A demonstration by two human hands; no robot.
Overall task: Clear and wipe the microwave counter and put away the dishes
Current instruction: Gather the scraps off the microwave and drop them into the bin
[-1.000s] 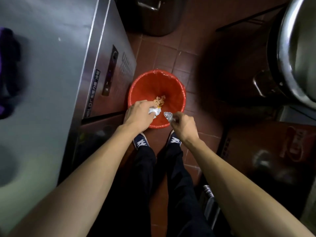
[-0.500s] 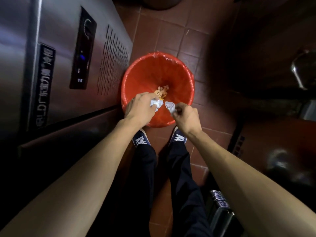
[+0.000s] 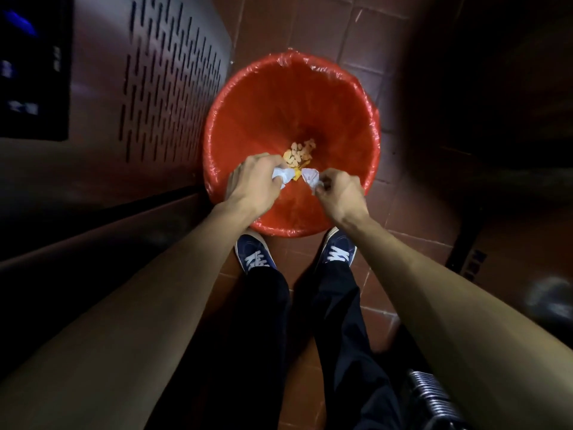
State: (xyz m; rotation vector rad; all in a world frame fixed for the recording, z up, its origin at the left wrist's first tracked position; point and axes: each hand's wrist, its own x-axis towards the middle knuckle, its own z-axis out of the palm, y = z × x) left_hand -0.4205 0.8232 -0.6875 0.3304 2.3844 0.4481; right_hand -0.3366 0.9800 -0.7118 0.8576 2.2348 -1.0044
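Observation:
A red bin lined with a clear plastic bag stands on the tiled floor just ahead of my feet. Pale orange food scraps lie at its bottom. My left hand grips a crumpled white wad of paper over the bin's near side. My right hand pinches a second white crumpled wad beside it. A small gap separates the two wads, and a yellow scrap shows between them.
A stainless steel appliance with a slotted vent panel and a dark control panel fills the left side. Red-brown floor tiles surround the bin. A dark cabinet stands at the right, and a coiled metal item sits near my right leg.
The camera has dropped closer to the bin, which now fills more of the view. Both hands stay over the bin's near side, each still holding a white wad.

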